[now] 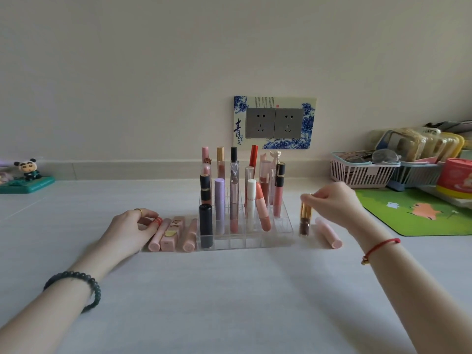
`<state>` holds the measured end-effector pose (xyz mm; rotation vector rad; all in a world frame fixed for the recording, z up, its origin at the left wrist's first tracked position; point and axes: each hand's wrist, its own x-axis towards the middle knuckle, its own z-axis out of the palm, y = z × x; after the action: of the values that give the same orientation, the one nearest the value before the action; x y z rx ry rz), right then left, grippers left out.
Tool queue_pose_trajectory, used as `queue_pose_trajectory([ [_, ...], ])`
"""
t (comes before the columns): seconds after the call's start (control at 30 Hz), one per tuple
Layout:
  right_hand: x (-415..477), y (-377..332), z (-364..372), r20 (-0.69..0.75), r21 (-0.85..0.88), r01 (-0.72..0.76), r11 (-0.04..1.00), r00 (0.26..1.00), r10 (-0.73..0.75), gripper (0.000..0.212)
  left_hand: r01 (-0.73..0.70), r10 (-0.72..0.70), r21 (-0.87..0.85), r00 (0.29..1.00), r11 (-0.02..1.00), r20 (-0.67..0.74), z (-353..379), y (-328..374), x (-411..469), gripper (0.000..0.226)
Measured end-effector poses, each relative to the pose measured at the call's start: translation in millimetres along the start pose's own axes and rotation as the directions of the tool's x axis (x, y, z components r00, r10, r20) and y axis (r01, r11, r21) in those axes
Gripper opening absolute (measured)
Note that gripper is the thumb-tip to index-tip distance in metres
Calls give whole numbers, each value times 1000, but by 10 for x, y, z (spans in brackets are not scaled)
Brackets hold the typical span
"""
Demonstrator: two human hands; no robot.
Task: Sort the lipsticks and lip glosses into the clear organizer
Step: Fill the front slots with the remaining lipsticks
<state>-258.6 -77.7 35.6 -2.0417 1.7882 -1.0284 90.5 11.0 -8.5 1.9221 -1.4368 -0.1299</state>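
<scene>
A clear organizer stands mid-table with several lipsticks and glosses upright in its back and left slots; its front row holds only a black tube. My right hand pinches the gold cap of a brown lip gloss, which hangs upright just right of the organizer. A pink tube lies flat below that hand. My left hand rests on the table, fingertips on a red-banded item at the end of a pink tube. A pink square lipstick and a peach tube lie beside it.
A wall socket plate is behind the organizer. Pink and blue baskets with clutter, a red tin and a green mat fill the right side. A panda figure on a green base sits far left.
</scene>
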Motion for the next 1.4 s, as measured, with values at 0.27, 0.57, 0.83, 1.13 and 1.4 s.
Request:
queue_pose_trajectory([
  [0.27, -143, -299, -52, -296, 387, 307, 869, 934, -198, 12, -3, 4, 23, 1000, 1000, -3, 3, 11, 11, 20],
  [0.57, -179, -243, 239, -286, 274, 335, 902, 923, -256, 13, -7, 7, 14, 1000, 1000, 1, -2, -5, 15, 20],
  [0.83, -179, -182, 343, -201, 205, 280, 938, 950, -240, 18, -12, 12, 16, 1000, 1000, -2, -7, 6, 8, 23],
  [1.13, -196, -182, 288, -135, 208, 302, 930, 951, -278, 35, 48, -46, -94, 999, 994, 24, -46, 0, 17, 30],
  [1.4, -70, -38, 77, -409, 256, 286, 923, 897, -164, 46, 9, -81, -770, 995, 637, -55, -163, 309, 12, 45],
])
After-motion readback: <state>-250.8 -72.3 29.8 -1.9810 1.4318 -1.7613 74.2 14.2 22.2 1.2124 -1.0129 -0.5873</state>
